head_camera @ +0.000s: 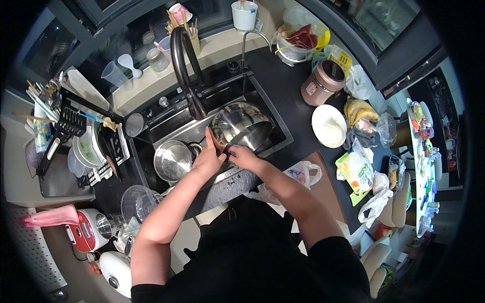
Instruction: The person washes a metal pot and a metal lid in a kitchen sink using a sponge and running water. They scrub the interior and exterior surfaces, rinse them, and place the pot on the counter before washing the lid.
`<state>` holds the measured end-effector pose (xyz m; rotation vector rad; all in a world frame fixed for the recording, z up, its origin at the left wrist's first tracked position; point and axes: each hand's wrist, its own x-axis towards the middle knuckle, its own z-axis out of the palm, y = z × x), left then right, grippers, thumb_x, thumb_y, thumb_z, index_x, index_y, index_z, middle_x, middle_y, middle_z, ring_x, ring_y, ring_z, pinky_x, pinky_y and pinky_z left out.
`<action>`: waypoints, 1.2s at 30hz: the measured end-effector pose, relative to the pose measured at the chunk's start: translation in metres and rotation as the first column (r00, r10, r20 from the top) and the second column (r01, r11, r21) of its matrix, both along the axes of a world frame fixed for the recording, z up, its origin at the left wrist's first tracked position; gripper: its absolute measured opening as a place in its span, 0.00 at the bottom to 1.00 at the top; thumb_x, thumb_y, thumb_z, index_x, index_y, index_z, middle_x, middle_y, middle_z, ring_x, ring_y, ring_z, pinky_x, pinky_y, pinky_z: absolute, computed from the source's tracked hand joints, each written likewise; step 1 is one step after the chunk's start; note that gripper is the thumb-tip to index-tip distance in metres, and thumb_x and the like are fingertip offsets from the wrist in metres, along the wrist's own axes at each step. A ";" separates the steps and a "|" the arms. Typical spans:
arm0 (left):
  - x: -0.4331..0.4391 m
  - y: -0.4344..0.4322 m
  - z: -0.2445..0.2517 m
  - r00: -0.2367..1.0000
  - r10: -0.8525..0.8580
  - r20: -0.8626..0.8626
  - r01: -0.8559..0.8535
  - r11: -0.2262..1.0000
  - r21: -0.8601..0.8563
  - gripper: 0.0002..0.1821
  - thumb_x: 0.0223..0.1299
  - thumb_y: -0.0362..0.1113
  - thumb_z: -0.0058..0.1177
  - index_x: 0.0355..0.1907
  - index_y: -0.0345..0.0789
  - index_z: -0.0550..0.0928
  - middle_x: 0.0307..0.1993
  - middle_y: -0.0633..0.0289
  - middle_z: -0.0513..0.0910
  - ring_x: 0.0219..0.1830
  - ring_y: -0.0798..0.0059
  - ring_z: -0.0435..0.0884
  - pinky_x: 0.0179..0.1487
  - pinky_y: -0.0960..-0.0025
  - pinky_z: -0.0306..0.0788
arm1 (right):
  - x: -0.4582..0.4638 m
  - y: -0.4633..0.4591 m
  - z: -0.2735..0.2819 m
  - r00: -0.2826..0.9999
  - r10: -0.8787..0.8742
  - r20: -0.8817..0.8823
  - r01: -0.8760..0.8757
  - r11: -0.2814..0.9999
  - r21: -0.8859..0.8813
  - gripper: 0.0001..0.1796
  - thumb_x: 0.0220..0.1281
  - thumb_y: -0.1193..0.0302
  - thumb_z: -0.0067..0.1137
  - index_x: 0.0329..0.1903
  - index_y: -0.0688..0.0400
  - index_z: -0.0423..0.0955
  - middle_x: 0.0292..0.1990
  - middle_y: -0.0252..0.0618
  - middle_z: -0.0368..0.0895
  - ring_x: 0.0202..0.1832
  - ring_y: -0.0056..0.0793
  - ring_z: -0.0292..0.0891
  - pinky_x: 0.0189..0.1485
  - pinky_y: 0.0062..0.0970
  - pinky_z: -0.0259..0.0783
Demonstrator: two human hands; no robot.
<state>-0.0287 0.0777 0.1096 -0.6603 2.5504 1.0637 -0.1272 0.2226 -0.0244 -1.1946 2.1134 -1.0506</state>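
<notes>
My right hand (244, 157) grips the dark handle of a broad, dark metal utensil (254, 135), perhaps a cleaver. The utensil slants up to the right over the sink (280, 136). Close against that handle is my left hand (209, 156), its fingers stretched toward the faucet; whether it grips anything is hidden. Beneath the utensil sits a large shiny metal bowl (237, 110). A stainless steel pot (172, 161) stands to the left of my left hand, in the same sink. The black gooseneck faucet (184, 57) arches over the basin, its spout just beyond my left fingers.
Left of the sink is a dish rack (102, 170) with bowls and utensils. A clear plastic container (138, 202) stands near my left forearm. On the right are a white bowl (329, 125), a pink lidded canister (322, 83), bananas (358, 111) and a plastic bag (303, 174).
</notes>
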 end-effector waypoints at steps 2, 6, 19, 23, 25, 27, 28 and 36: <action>-0.007 -0.001 -0.002 1.000 -0.001 0.022 0.003 0.998 -0.058 0.59 0.55 0.39 0.56 0.69 0.39 0.20 0.47 0.37 0.77 0.48 0.47 0.79 0.54 0.56 0.70 | -0.045 0.017 0.006 0.829 0.140 -0.542 0.031 0.955 0.295 0.16 0.53 0.66 0.58 0.46 0.56 0.79 0.40 0.41 0.81 0.43 0.34 0.77 0.48 0.35 0.68; -0.029 0.005 -0.007 0.998 0.037 0.051 -0.034 0.998 -0.057 0.60 0.56 0.39 0.56 0.68 0.39 0.19 0.48 0.38 0.77 0.49 0.45 0.78 0.55 0.56 0.70 | -0.067 0.014 0.013 0.431 0.173 -0.886 0.444 0.814 0.375 0.12 0.53 0.68 0.53 0.40 0.54 0.80 0.46 0.37 0.78 0.53 0.30 0.71 0.50 0.36 0.63; -0.071 -0.003 -0.022 0.993 0.080 0.085 -0.082 0.996 0.031 0.57 0.56 0.38 0.55 0.69 0.39 0.23 0.48 0.38 0.78 0.52 0.46 0.77 0.57 0.58 0.68 | -0.072 -0.013 -0.010 0.990 -0.023 -0.136 0.093 0.840 0.534 0.14 0.55 0.71 0.52 0.45 0.53 0.80 0.50 0.38 0.78 0.55 0.32 0.72 0.54 0.34 0.66; -0.064 -0.013 -0.039 0.998 0.066 0.024 -0.067 0.997 0.046 0.57 0.55 0.37 0.56 0.70 0.40 0.24 0.47 0.38 0.78 0.51 0.46 0.78 0.56 0.58 0.69 | -0.067 -0.012 -0.014 0.992 0.101 -0.077 -0.062 0.915 0.399 0.17 0.56 0.70 0.51 0.49 0.57 0.77 0.55 0.41 0.75 0.56 0.34 0.72 0.56 0.36 0.65; -0.060 -0.014 -0.052 0.992 0.119 0.033 -0.122 0.988 0.091 0.57 0.53 0.37 0.58 0.70 0.37 0.27 0.47 0.38 0.78 0.50 0.46 0.78 0.56 0.60 0.70 | -0.085 -0.002 -0.013 0.697 0.281 -0.660 0.317 0.705 0.635 0.15 0.60 0.69 0.47 0.45 0.55 0.80 0.58 0.41 0.71 0.56 0.33 0.70 0.55 0.41 0.60; -0.059 -0.014 -0.064 0.985 0.161 0.060 -0.166 0.980 0.107 0.58 0.51 0.38 0.59 0.71 0.35 0.29 0.46 0.39 0.79 0.50 0.47 0.78 0.55 0.61 0.70 | -0.093 0.002 -0.013 0.653 0.229 -0.722 0.345 0.759 0.552 0.15 0.59 0.70 0.48 0.45 0.56 0.80 0.58 0.40 0.71 0.58 0.34 0.67 0.58 0.41 0.58; -0.059 -0.015 -0.069 0.988 0.156 -0.018 -0.154 0.984 0.087 0.60 0.49 0.40 0.61 0.71 0.32 0.30 0.45 0.40 0.79 0.49 0.48 0.79 0.54 0.62 0.71 | -0.092 0.001 -0.015 0.753 0.193 -0.629 0.320 0.728 0.606 0.15 0.60 0.68 0.48 0.46 0.56 0.80 0.57 0.40 0.72 0.60 0.34 0.66 0.60 0.41 0.57; -0.040 -0.033 -0.064 0.995 0.067 0.076 -0.074 0.994 0.085 0.62 0.46 0.35 0.63 0.71 0.34 0.29 0.41 0.42 0.81 0.45 0.50 0.81 0.51 0.62 0.73 | -0.044 -0.018 -0.058 0.959 0.151 -0.240 0.066 0.703 0.708 0.19 0.57 0.66 0.52 0.51 0.56 0.78 0.58 0.48 0.71 0.59 0.36 0.69 0.60 0.44 0.61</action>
